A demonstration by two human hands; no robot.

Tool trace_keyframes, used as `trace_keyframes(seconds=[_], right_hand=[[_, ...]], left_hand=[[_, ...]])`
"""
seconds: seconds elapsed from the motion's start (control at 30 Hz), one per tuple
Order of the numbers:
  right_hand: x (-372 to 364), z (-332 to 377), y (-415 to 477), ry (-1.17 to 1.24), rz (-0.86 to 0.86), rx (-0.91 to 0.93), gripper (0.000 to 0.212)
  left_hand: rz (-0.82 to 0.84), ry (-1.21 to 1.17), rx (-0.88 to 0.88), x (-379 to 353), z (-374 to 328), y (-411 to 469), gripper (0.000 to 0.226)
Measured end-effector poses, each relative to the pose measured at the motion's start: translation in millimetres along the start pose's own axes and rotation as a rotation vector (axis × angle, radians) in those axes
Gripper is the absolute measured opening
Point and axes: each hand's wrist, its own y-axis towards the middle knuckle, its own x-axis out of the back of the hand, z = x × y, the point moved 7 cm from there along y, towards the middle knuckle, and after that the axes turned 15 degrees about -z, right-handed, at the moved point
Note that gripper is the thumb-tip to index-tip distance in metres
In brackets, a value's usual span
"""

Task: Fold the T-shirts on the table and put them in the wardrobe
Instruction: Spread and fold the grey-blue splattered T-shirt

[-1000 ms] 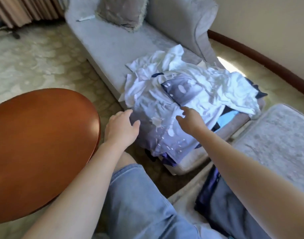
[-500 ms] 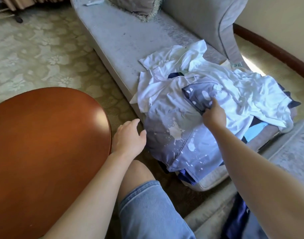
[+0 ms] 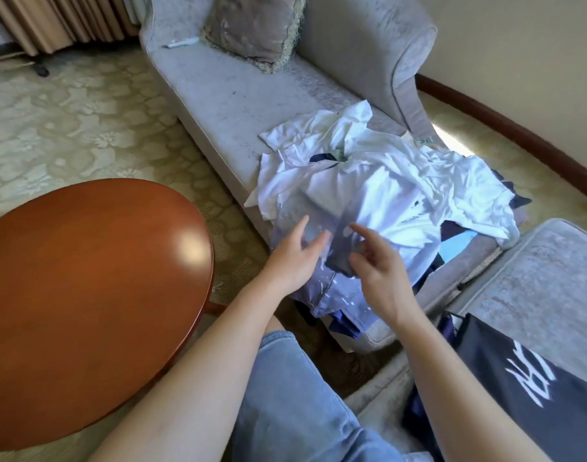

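Observation:
A heap of T-shirts lies on the near end of the grey sofa [image 3: 218, 95]. White T-shirts [image 3: 418, 175] sit on top, and a lavender T-shirt [image 3: 338, 295] with white splashes hangs over the front edge. My left hand [image 3: 293, 260] hovers at the lavender shirt's left side, fingers straight and spread. Just right of it, my right hand [image 3: 380, 271] has its lower fingers curled on a dark, blurred fold of that shirt. A black T-shirt [image 3: 535, 395] with white print lies at the bottom right.
A round, glossy wooden table [image 3: 85, 278] stands at my left, close to my knee in denim shorts [image 3: 302, 395]. A grey footstool [image 3: 545, 271] stands to the right of the sofa end. A fringed cushion [image 3: 252, 28] leans on the sofa back. Patterned carpet covers the floor.
My right hand has drawn the lavender shirt's dark fold down from the top of the heap toward me. My left hand has risen from beside the table to the shirt, fingers spread.

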Motion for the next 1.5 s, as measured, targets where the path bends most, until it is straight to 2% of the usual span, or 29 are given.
trace_keyframes(seconds=[0.1,0.13,0.2,0.27,0.33,0.4,0.47,0.53,0.6,0.67,0.73,0.8,0.87,0.93,1.0,1.13,1.23,1.37,1.4,1.5], right_hand=[[0,13,-34,0.074,0.145,0.040,0.052],[0,14,-42,0.067,0.194,0.049,0.054],[2,10,-51,0.062,0.275,0.037,0.056],[10,0,-51,0.064,0.249,-0.032,0.054],[26,-14,-38,0.040,0.025,-0.115,0.051],[38,-30,-23,0.017,-0.159,-0.247,0.059],[32,-49,-9,0.045,-0.189,-0.393,0.071],[21,-58,8,0.069,-0.211,-0.467,0.081],[10,-59,27,0.113,-0.262,-0.502,0.084],[0,-57,45,0.141,-0.288,-0.537,0.080],[-9,-56,57,0.174,-0.257,-0.571,0.070],[-13,-52,55,0.137,-0.208,-0.529,0.063],[-14,-39,41,0.082,-0.187,-0.465,0.065],[-13,-27,24,0.053,-0.143,-0.356,0.068],[-10,-18,3,0.063,-0.069,-0.255,0.068],[5,-9,-33,0.090,0.047,-0.173,0.071],[17,-9,-51,0.131,0.128,-0.201,0.067],[32,-16,-56,0.178,0.185,-0.272,0.064],[36,-18,-56,0.199,0.193,-0.290,0.065],[46,-23,-55,0.288,0.195,-0.335,0.065]], left_hand=[[0.140,-0.263,0.287,-31,9,-22,0.072],[0.175,-0.378,0.348,-40,13,-26,0.063],[0.113,-0.456,0.341,-42,12,-31,0.018],[-0.024,-0.354,0.258,-30,9,-29,0.031],[-0.137,-0.225,0.118,-6,1,-29,0.031],[-0.181,-0.120,-0.034,18,-10,-33,0.033],[-0.182,-0.056,-0.129,41,-16,-38,0.036],[-0.142,-0.065,-0.156,58,-21,-46,0.034],[-0.027,-0.063,-0.116,71,-19,-54,0.027],[0.127,-0.003,-0.056,80,-12,-64,0.016],[0.237,0.072,-0.023,87,-4,-72,0.020],[0.291,0.152,0.015,91,5,-74,0.019],[0.284,0.194,0.046,91,13,-72,0.013],[0.185,0.216,0.031,88,18,-62,0.017],[0.071,0.125,0.033,77,12,-54,0.031],[-0.013,-0.059,0.082,33,-3,-38,0.058],[0.041,0.017,0.124,-8,-8,-31,0.065],[0.203,0.012,0.210,-55,-7,-33,0.038],[0.212,0.036,0.216,-62,-4,-32,0.042],[0.216,0.203,0.214,-76,11,-25,0.075]])
